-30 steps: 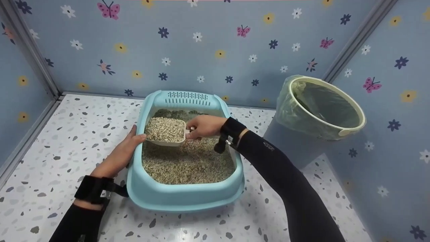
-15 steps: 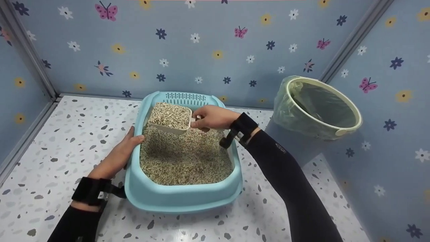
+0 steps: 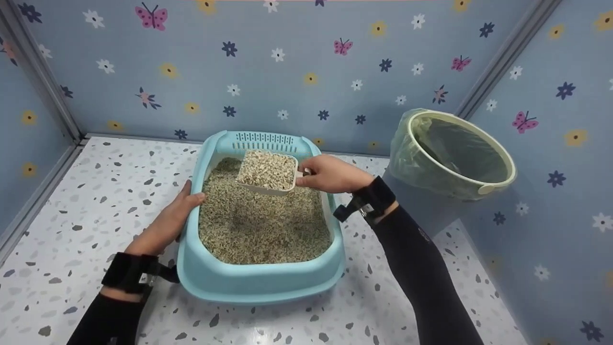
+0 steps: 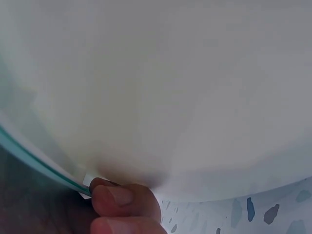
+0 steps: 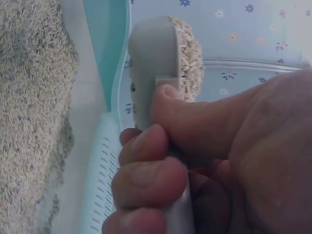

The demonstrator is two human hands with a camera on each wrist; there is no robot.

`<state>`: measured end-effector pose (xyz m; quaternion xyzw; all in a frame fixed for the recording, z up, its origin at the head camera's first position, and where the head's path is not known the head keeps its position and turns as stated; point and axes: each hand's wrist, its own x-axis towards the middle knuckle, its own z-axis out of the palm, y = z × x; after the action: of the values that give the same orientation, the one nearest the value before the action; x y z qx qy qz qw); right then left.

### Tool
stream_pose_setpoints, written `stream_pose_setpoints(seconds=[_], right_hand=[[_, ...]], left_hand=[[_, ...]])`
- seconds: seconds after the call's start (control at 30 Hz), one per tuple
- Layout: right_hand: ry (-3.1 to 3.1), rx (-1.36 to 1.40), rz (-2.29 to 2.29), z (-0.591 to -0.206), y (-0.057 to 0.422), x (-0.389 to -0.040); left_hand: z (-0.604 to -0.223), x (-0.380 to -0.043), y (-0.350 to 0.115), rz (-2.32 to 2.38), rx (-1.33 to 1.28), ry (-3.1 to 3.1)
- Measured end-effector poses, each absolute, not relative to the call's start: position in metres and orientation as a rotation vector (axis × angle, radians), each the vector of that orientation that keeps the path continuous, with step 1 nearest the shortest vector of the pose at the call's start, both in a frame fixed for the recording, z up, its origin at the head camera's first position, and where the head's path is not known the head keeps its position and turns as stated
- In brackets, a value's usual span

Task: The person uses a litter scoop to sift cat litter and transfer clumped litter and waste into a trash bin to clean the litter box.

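My right hand (image 3: 333, 175) grips the handle of a pale litter scoop (image 3: 268, 190), its thumb pressed along the handle top in the right wrist view. The scoop is heaped with light litter pellets (image 3: 269, 168) and hangs level above the back half of a blue litter box (image 3: 261, 282). Litter (image 3: 268, 235) covers the floor of the box. On the box's left side my left hand (image 3: 175, 218) holds the rim, thumb on top. Its fingertips (image 4: 124, 204) curl beneath the rim in the left wrist view.
At the right stands a bin (image 3: 503, 163) with a cream rim and a translucent green liner. Blue flowered panels (image 3: 297, 62) enclose the speckled floor (image 3: 110, 191) at the back and on both sides.
My right hand has lifted the filled scoop from the litter and carried it to the right over the box. The left hand has stayed on the rim.
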<state>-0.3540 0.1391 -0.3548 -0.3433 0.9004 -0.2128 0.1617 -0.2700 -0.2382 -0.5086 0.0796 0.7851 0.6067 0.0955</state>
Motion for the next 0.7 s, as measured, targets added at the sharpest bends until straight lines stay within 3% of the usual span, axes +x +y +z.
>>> stream_pose_setpoints(seconds=[0.7], right_hand=[[2.641, -0.827, -0.698, -0.377, 0.181, -0.316]], left_hand=[[-0.508, -0.271, -0.237, 1.813, 0.258, 2.308]])
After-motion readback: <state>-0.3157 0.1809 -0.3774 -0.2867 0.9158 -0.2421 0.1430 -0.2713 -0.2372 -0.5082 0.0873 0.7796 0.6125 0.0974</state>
